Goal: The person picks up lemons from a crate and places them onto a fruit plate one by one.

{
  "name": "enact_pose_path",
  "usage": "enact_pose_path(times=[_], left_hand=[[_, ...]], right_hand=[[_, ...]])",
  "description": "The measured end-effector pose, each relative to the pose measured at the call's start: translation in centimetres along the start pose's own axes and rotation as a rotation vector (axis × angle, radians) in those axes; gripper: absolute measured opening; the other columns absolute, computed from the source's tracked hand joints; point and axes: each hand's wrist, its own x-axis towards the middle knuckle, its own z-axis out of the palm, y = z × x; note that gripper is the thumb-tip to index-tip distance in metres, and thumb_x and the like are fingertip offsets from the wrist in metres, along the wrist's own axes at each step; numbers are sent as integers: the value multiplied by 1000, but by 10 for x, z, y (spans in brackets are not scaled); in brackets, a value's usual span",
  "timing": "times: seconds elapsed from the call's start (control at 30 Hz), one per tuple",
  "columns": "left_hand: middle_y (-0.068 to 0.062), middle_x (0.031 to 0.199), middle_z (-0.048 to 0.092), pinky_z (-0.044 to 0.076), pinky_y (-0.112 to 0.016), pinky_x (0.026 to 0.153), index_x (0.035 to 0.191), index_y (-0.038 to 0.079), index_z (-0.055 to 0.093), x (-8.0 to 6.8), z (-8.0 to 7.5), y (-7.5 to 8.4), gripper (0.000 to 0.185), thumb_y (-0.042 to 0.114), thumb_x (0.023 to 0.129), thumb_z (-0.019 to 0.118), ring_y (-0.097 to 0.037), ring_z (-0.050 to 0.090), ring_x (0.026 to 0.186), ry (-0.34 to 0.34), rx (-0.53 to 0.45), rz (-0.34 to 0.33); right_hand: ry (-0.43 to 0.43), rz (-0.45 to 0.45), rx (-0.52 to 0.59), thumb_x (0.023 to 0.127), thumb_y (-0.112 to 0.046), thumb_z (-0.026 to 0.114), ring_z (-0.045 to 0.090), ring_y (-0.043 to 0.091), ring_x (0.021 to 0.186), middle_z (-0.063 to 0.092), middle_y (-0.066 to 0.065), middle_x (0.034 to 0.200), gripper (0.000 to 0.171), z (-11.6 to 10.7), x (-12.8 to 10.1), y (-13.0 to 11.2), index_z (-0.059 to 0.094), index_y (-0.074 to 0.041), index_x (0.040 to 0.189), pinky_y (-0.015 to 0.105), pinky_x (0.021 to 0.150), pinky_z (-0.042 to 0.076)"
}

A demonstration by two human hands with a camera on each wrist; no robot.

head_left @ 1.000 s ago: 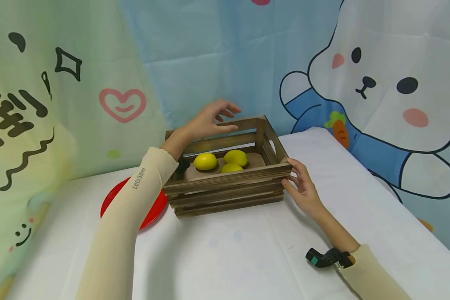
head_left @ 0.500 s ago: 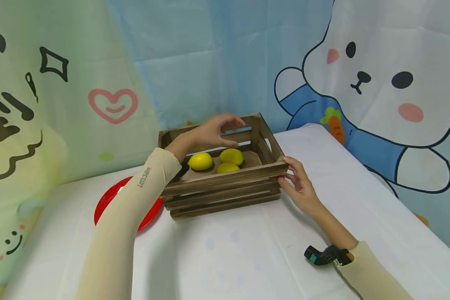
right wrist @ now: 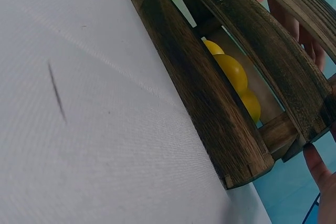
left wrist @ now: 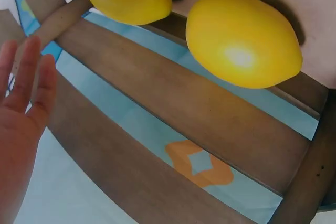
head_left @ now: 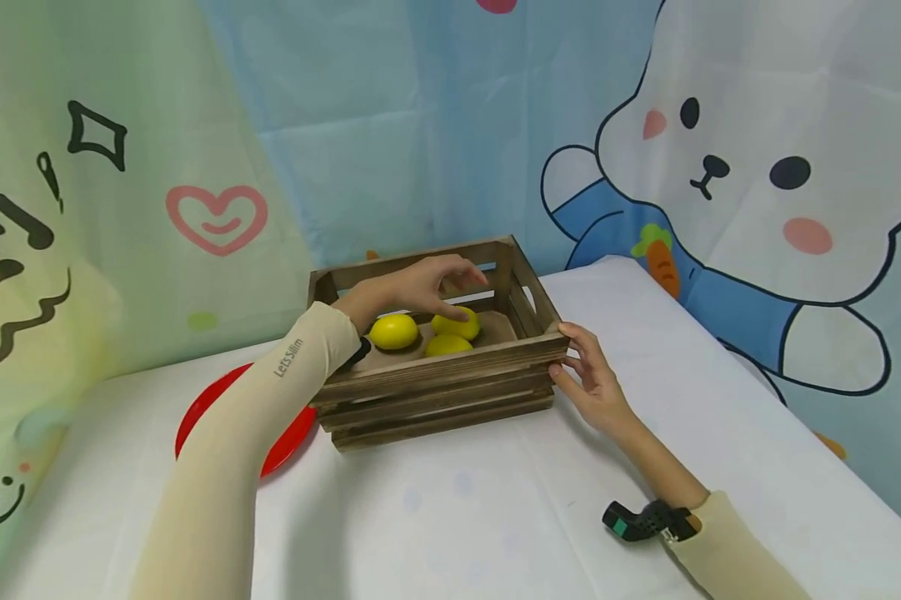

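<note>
A slatted wooden crate [head_left: 435, 383] stands on the white cloth and holds three yellow lemons. One lemon [head_left: 393, 332] lies on the left, another [head_left: 465, 322] at the back right, and a third [head_left: 447, 345] in front, partly behind the front slats. My left hand [head_left: 423, 285] reaches over the crate with loosely bent fingers, its thumb overlapping the back right lemon in the head view. In the left wrist view its fingers [left wrist: 44, 82] are apart from the lemons. My right hand [head_left: 598, 392] grips the crate's front right corner, fingers on the top rail and thumb lower down.
Left of the crate lies a red plate [head_left: 288, 442], partly covered by my left sleeve [head_left: 217, 450]. A cartoon-printed curtain [head_left: 360, 150] hangs behind the crate. White cloth [head_left: 450, 517] covers the table in front.
My left hand has lowered from above the crate's back rail to just over the lemons. The right hand keeps its hold on the corner. The head view has shifted slightly.
</note>
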Motion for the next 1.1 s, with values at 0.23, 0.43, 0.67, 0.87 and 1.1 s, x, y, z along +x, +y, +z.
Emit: enact_pose_path(times=[0.23, 0.43, 0.67, 0.87, 1.1], left_hand=[[-13, 140, 45, 43, -37, 105, 131, 5, 52, 5, 10, -13, 51, 10, 86, 75, -29, 49, 126, -26, -26, -48], [-13, 144, 44, 36, -32, 111, 133, 1, 49, 6, 16, -23, 55, 3, 85, 74, -28, 44, 134, -87, -31, -67], [-18, 147, 42, 31, -34, 115, 136, -2, 47, 4, 16, -39, 57, 0, 85, 73, -30, 37, 139, -128, -72, -31], [-18, 144, 43, 32, -41, 114, 138, -4, 46, 7, 16, -40, 53, 5, 90, 68, -33, 36, 137, -178, -29, -19], [-17, 148, 38, 31, -40, 113, 139, 3, 51, 18, 24, -41, 45, 16, 97, 61, -30, 35, 136, -258, 79, -58]], right_hand=[[-17, -6, -2, 81, 31, 46, 42, 9, 123, 37, -5, 143, 77, 5, -6, 3, 38, -8, 146, 19, 99, 41], [-40, -16, 2, 82, 30, 46, 40, 9, 125, 34, -4, 146, 76, 12, -8, 4, 36, -7, 147, 19, 99, 41], [-42, -17, -4, 83, 28, 46, 41, 10, 124, 34, -5, 146, 75, 11, -3, 2, 36, -9, 147, 20, 98, 41], [-38, -2, -26, 83, 29, 45, 39, 9, 124, 35, -6, 144, 75, 6, 2, -4, 35, -9, 148, 19, 98, 39], [-27, -34, -11, 83, 30, 45, 44, 8, 120, 39, -6, 140, 70, 1, 1, -7, 35, -1, 144, 20, 97, 40]])
